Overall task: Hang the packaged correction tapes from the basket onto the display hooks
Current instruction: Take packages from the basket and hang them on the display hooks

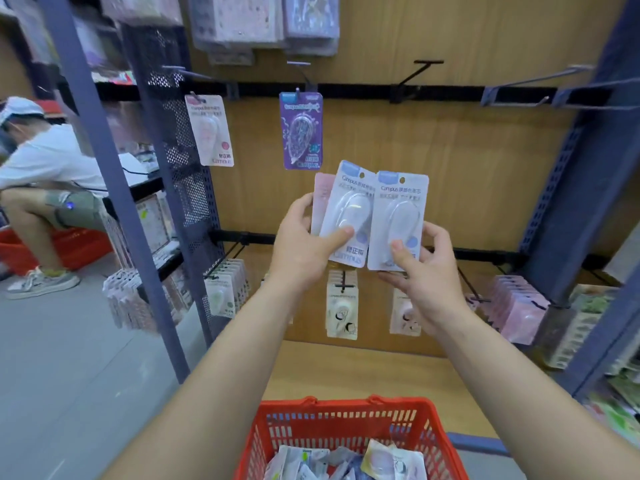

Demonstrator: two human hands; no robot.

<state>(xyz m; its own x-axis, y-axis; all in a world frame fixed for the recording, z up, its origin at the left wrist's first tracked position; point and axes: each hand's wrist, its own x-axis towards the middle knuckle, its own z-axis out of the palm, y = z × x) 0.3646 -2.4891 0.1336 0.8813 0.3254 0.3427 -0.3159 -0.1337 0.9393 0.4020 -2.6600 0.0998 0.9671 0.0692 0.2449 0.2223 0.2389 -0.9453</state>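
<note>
Grip first: my left hand [304,244] holds a white correction tape pack [348,216] with a pink pack [322,199] tucked behind it, thumb pressed on the front. My right hand [426,271] pinches a second white pack [398,220] near its lower edge, thumb in front, fingers behind. To hang it well, I judge I should keep the card upright, line its punched hole with the tip of the bare hook [415,74] up and right of my hands, and slide it straight back — one pack at a time. Just above my left hand hangs a purple pack [302,129]. Under my forearms the red basket [346,417] holds more packs — plenty left. Behind my hands runs the wooden back panel [467,150]; far left, a person [45,168] crouches on the grey floor [69,358].
</note>
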